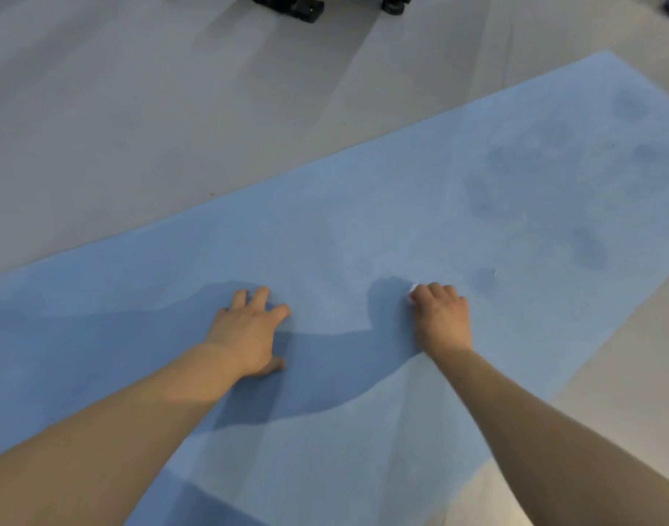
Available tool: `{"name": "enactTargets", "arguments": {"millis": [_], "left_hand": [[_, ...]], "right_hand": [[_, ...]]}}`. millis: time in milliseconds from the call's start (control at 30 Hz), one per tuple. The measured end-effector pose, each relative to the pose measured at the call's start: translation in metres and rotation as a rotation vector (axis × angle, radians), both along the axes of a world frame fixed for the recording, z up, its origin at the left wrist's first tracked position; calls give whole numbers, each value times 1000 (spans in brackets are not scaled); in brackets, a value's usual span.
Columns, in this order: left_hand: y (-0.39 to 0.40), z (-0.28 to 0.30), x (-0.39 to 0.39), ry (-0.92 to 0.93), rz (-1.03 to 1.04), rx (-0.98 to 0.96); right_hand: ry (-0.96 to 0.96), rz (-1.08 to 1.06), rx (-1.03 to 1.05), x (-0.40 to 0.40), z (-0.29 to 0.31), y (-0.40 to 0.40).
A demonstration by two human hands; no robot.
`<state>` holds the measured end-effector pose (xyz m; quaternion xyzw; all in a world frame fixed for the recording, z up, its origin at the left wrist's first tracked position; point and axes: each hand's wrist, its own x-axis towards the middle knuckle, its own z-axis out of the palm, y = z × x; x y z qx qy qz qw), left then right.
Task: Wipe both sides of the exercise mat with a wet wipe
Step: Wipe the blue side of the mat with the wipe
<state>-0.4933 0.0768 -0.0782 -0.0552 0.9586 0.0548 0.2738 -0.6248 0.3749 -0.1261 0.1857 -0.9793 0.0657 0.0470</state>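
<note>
Left hand (249, 328) spread flat on mat (363, 229); right grip (441, 317) pinches wipe (412, 289).

The blue exercise mat (363, 229) looks soft and foamy, with a dull, matt top that does not shine. Darker patches (587, 248) on it look damp. The grey floor (135, 127) around it is smooth and flat, and also matt. A small bit of white wet wipe (412, 289) peeks out of the right hand (441, 317); it looks like thin, soft cloth. The black things (291, 7) at the top look like hard plastic.
</note>
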Motion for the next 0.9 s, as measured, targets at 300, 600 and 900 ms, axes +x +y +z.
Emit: {"name": "enactTargets", "arguments": {"millis": [300,600,900], "left_hand": [[-10,-18,8,-3,-29,62],[-15,-23,17,-44,-100,21],[-16,-19,8,-78,-113,16]], "right_hand": [[-62,157,-145,103,-2,-84],[16,366,-28,71,-5,-38],[-119,-214,-26,41,10,-1]]}}
